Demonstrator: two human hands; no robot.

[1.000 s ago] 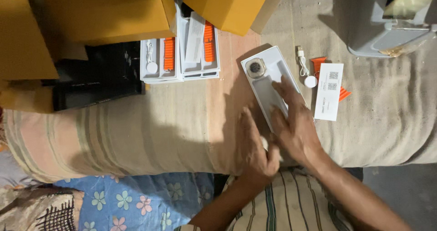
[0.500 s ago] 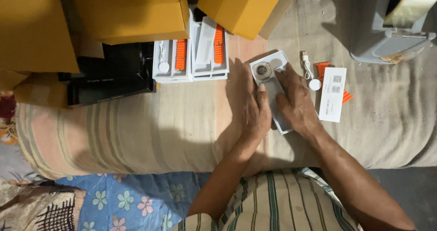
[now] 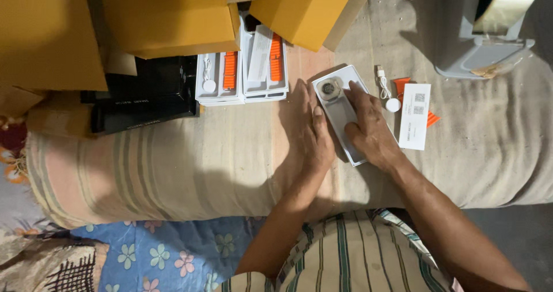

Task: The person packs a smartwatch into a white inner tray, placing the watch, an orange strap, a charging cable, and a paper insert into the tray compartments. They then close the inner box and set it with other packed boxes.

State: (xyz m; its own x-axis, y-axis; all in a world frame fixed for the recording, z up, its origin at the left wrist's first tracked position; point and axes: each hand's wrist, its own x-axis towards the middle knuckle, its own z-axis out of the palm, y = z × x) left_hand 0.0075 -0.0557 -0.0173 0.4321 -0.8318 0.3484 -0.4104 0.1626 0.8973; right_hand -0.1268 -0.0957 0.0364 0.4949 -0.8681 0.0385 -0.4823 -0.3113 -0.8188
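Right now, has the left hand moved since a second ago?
Yes. The left hand slid forward along the white tray's left edge, judged against the white card.

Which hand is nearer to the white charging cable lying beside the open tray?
Right. The right hand rests on the white tray, just left of the cable. The left hand lies flat on the tray's far side, farther away.

A long white tray box (image 3: 339, 116) lay between both hands, with a round watch face at its top end. Two more white trays (image 3: 242, 73) with orange straps stood at upper middle. Yellow-brown cartons (image 3: 167, 15) filled the top. Black flat boxes (image 3: 144, 99) lay at left. A white printed leaflet (image 3: 415, 116) lay at right.
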